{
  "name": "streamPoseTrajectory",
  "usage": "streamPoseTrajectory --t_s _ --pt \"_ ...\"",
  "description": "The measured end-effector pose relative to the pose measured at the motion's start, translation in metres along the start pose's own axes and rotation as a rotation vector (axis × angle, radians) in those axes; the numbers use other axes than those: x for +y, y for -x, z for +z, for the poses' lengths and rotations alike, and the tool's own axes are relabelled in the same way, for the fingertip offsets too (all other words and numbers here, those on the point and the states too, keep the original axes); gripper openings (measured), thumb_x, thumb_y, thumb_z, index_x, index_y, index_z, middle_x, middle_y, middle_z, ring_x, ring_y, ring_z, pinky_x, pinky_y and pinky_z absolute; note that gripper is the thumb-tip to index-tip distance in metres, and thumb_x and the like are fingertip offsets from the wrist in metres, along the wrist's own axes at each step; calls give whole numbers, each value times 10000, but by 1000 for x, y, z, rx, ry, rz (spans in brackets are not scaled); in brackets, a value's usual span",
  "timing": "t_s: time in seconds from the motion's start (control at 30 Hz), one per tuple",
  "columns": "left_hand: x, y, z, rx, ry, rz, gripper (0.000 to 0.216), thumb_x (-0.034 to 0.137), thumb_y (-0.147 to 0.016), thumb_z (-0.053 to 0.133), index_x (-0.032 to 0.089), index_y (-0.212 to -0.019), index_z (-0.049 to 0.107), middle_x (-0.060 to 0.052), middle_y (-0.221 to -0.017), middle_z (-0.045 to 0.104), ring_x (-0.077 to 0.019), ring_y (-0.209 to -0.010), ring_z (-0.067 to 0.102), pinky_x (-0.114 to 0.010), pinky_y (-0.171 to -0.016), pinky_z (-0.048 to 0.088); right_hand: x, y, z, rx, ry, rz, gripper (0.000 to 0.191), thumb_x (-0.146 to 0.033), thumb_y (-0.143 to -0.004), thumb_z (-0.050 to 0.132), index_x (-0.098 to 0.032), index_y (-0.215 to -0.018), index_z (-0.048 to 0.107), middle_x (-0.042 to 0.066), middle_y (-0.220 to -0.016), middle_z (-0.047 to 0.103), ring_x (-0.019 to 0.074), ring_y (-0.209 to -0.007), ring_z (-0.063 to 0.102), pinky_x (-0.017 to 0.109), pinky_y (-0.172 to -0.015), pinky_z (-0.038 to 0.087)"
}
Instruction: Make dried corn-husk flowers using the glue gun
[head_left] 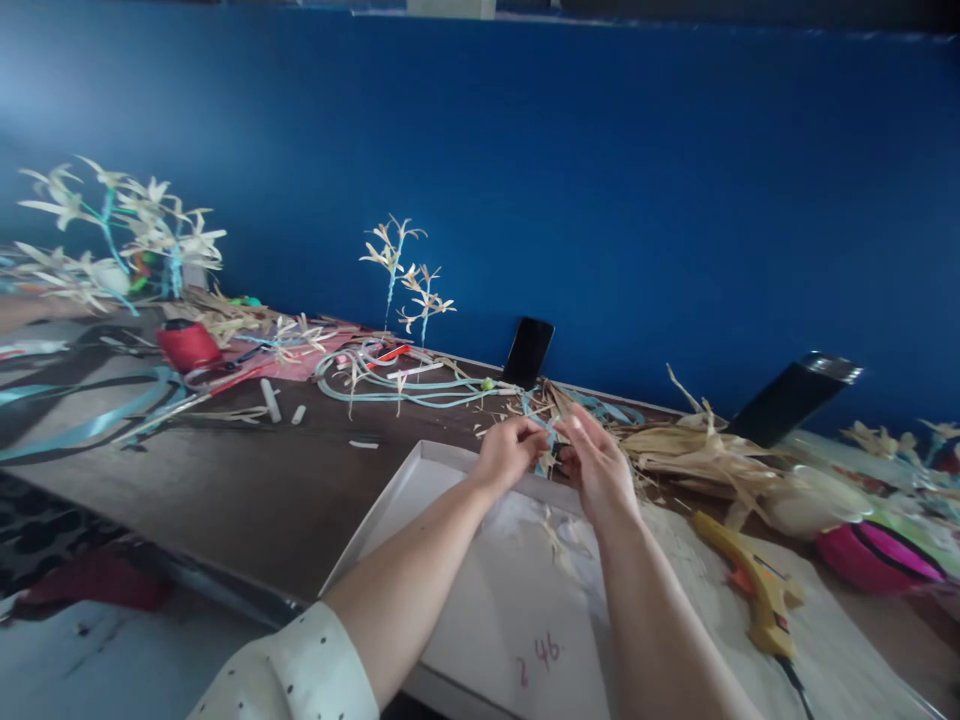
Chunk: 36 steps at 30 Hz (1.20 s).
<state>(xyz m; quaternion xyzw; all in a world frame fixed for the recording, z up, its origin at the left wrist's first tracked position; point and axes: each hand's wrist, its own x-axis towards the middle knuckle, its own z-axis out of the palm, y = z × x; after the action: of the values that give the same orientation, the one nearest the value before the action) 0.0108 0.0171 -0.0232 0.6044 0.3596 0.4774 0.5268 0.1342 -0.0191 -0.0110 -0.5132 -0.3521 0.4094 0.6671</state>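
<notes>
Close together above the far edge of a white cardboard box lid [442,480], both my hands have their fingers pinched. My left hand [510,450] grips a small craft flower [544,462] with a pale husk head and light-blue wrapping on its stem. From the other side, my right hand [600,470] closes its fingertips on the same flower. My fingers partly cover it, so the exact grip is hidden. Another pale flower [555,540], blurred, lies in the lid below my hands.
A yellow glue gun [750,585] lies to the right on paper, near dried husks [690,450] and a pink pouch [877,557]. A phone [529,352] leans on the blue wall. Finished-looking husk flowers [142,225] stand left, near a red roll [187,345] and blue ribbon [97,430].
</notes>
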Motion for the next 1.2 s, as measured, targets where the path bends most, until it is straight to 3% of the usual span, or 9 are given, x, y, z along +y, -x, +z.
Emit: streamPoseTrajectory --t_s 0.1,0.23,0.33,0.53,0.6,0.7,0.87,1.03,1.2 --pt "-1 -1 -1 80 -62 12 213 346 -755 555 147 -720 623 -3 -613 612 -79 -489 519 -177 -472 390 -4 -2 -4 122 -54 -114 497 -499 -649 694 -251 -1074 628 13 -945 671 59 -487 501 181 -406 398" --pt "-8 -2 0 95 -86 10 201 329 -768 528 156 -736 625 3 -627 620 -73 -475 509 -179 -472 389 -13 -4 -8 308 -94 -304 382 -425 -601 749 -178 -885 687 29 -816 665 27 -428 425 168 -372 338" --pt "-14 -2 1 63 -122 4 205 325 -781 506 163 -775 631 -2 -664 637 -79 -501 533 -183 -492 400 -23 0 -4 349 -31 -373 359 -407 -570 770 -149 -808 697 31 -720 649 39 -408 406 193 -362 309" --pt "-14 1 -1 50 -266 47 238 350 -800 491 182 -843 653 -10 -720 675 -101 -588 584 -195 -558 423 -50 18 4 244 274 -394 370 -462 -617 724 -143 -803 691 -1 -546 584 72 -388 391 223 -373 290" --pt "-13 2 -1 50 -272 85 244 355 -808 484 181 -849 651 -8 -722 677 -103 -592 586 -198 -569 428 -59 27 -4 223 470 -372 373 -487 -621 714 -147 -773 690 -27 -439 507 90 -386 391 231 -388 297" --pt "-14 2 -1 54 -288 135 239 347 -814 482 174 -832 647 -8 -713 675 -108 -605 589 -200 -589 438 -65 42 -25 118 793 -291 332 -501 -646 683 -177 -717 688 -24 -450 526 104 -408 425 238 -420 311" --pt "-17 0 -1 60 -297 190 213 323 -813 491 174 -827 643 -13 -727 673 -112 -642 597 -199 -618 448 -41 62 -62 -157 1129 -156 247 -434 -727 583 -221 -719 707 -15 -516 588 143 -496 516 252 -488 345" --pt "-16 3 -2 40 -323 221 217 330 -819 484 185 -807 645 -9 -730 671 -116 -659 599 -197 -619 445 -9 70 -74 -166 1253 -100 248 -436 -748 546 -246 -714 701 8 -656 663 182 -620 585 266 -541 365" --pt "-9 7 -3 18 -368 212 218 328 -818 489 186 -830 654 -12 -763 681 -116 -669 602 -193 -627 446 5 69 -75 -122 1310 -102 239 -467 -712 584 -251 -675 679 25 -665 664 179 -605 572 263 -526 335"
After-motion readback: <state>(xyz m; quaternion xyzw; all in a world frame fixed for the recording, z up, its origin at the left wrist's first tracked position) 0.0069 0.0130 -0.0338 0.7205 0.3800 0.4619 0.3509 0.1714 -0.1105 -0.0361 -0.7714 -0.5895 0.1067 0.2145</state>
